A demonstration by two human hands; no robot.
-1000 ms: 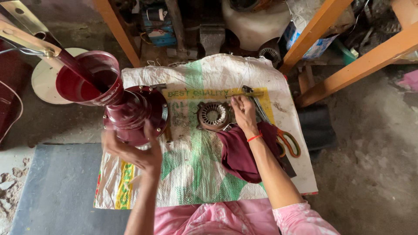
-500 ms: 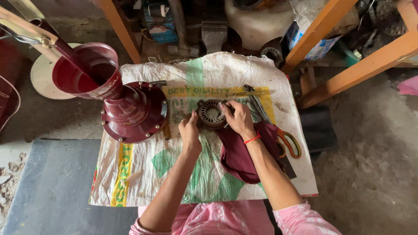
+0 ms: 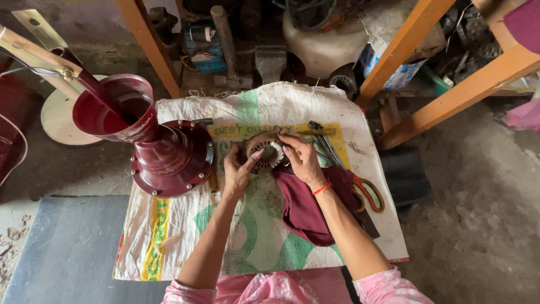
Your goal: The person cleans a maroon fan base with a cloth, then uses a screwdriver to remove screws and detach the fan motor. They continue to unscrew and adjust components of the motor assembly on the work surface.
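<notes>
I work over a woven white sack [image 3: 264, 112] with green and yellow print, spread across a low table as a cover. My left hand [image 3: 239, 169] and right hand [image 3: 302, 159] meet on a round, grimy metal part with a finned ring [image 3: 267, 153] that sits near the far middle of the sack; each grip is pinching its rim, fingers curled around opposite sides. A dark red cloth [image 3: 306, 205] lies just under my right wrist, and orange-handled scissors [image 3: 368, 192] rest beside it toward the right edge, with a few slim metal tools [image 3: 323, 141] above. To my left stands a maroon metal housing with a bolted flange [image 3: 169, 160] and a wide cup on top. Around the table the floor [image 3: 484, 225] is bare grey concrete; slanted orange wooden beams [image 3: 433, 62] cross the clutter of machine parts behind
</notes>
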